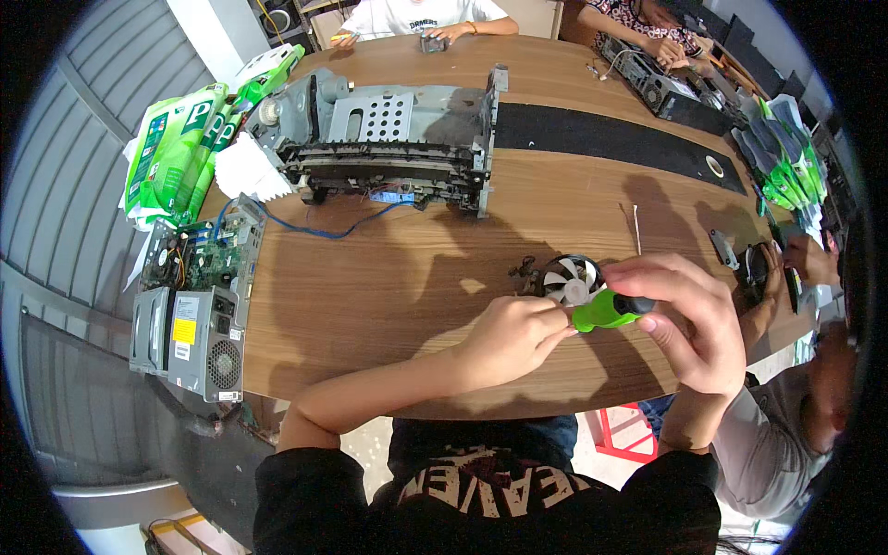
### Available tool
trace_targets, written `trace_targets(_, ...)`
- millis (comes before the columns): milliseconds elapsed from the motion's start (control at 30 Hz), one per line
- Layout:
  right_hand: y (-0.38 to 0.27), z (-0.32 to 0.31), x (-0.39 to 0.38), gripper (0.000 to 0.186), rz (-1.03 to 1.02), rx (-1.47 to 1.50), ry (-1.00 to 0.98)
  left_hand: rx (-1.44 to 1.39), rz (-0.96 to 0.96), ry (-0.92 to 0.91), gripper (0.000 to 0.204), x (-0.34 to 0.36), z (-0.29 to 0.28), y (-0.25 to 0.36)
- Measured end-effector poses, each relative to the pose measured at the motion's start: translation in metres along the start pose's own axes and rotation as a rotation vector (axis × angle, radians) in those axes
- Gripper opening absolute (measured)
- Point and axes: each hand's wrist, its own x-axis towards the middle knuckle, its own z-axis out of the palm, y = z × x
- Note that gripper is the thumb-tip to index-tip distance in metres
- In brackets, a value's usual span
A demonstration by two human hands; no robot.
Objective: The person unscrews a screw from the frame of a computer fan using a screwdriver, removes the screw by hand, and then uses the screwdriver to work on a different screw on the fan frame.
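I'm watching the green-and-black screwdriver (601, 313) over the table (347, 319), probably light, stiff, best held by its handle. The right hand (696, 324) is grasping its black end; the left hand (514, 340) is curling by its green end, hold hidden. A white-bladed fan (574, 289) is sitting beyond.

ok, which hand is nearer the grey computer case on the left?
Left. The left hand is right of the grey computer case; the right hand is farther right, at a green handle.
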Motion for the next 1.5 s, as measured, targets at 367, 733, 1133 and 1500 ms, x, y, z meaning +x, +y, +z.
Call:
trace_targets(367,-0.011,0.023,-0.008,0.052,0.121,-0.806,0.182,-0.069,0.011,0.091,0.020,0.009,0.001,0.008)
trace_targets(733,-0.001,0.008,-0.006,0.028,-0.067,0.006,0.080,0.097,0.005,-0.039,0.024,0.000,-0.006,0.008)
trace_targets(1133,0.014,0.034,-0.020,0.048,-0.080,-0.498,0.460,0.039,0.058,0.174,0.017,0.005,0.009,0.002)
trace_targets(1500,0.010,0.004,-0.025,0.018,0.084,0.058,0.135,-0.077,-0.006,0.115,0.017,0.006,0.009,0.001)
